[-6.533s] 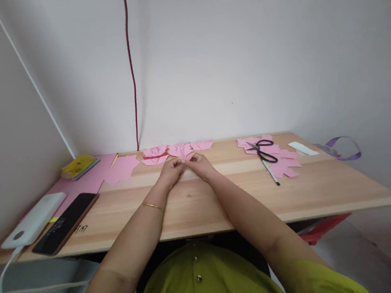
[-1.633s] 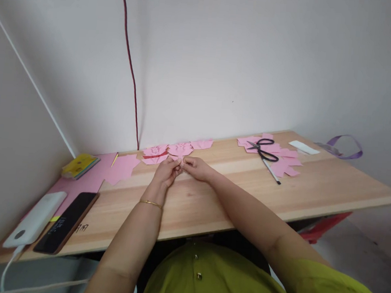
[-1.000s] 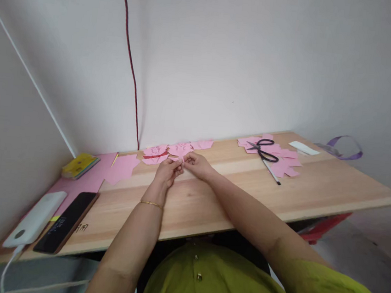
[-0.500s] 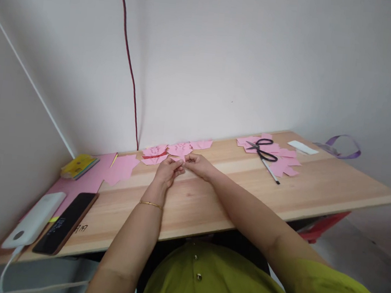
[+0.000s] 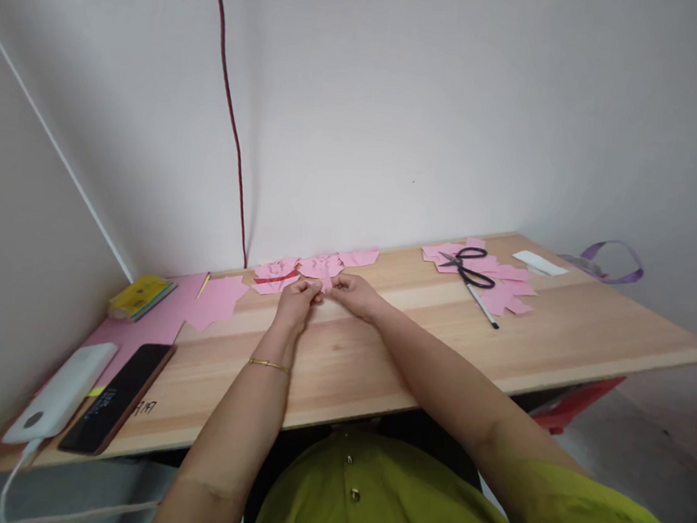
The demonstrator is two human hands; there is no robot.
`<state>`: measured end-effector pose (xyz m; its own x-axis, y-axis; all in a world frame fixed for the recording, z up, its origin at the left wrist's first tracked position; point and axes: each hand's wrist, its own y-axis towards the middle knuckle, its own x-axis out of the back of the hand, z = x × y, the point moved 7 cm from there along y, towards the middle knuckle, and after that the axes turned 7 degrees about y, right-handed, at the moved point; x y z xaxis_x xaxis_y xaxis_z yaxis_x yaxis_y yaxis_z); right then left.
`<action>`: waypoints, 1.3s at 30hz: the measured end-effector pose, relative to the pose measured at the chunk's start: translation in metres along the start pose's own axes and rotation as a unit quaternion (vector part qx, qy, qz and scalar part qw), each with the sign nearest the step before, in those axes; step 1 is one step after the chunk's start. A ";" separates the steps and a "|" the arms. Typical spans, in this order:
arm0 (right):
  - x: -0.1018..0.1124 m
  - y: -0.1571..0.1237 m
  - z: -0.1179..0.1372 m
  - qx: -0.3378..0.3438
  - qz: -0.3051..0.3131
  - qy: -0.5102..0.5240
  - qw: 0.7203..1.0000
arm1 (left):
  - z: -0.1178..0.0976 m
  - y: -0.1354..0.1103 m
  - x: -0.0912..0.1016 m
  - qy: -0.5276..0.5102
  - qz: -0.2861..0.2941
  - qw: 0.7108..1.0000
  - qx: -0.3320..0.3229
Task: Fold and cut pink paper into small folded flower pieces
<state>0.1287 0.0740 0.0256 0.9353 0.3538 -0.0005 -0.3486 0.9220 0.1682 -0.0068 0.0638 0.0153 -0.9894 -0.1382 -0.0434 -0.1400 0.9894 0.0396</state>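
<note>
One small pink paper is pinched by the left hand and the right hand, well apart from the scissors.

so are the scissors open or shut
Open: the scissors lie on pink paper pieces with their handle loops spread and blades parted.

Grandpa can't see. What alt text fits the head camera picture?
A person's left hand and right hand pinch a small pink paper piece over a wooden table. Scissors lie on pink cutouts at right, a phone at left.
</note>
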 end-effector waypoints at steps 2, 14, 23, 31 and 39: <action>0.000 0.000 0.001 0.005 0.003 -0.002 1.000 | -0.001 0.000 0.000 -0.001 0.002 1.000 0.000; -0.001 0.000 0.002 0.006 0.010 -0.005 1.000 | 0.001 -0.001 -0.002 0.010 0.017 1.000 0.001; -0.002 -0.002 0.004 0.005 0.005 -0.016 1.000 | -0.003 -0.002 -0.003 -0.027 0.009 0.999 0.020; 0.000 0.000 0.002 0.005 0.000 -0.015 1.000 | -0.004 -0.005 -0.005 -0.032 0.015 0.999 0.026; -0.001 -0.002 0.004 0.002 0.001 -0.013 1.000 | -0.006 -0.004 -0.004 -0.003 0.003 1.000 0.006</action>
<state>0.1284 0.0712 0.0294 0.9356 0.3521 0.0249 -0.3509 0.9203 0.1730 -0.0027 0.0597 0.0214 -0.9901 -0.1320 -0.0485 -0.1335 0.9906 0.0286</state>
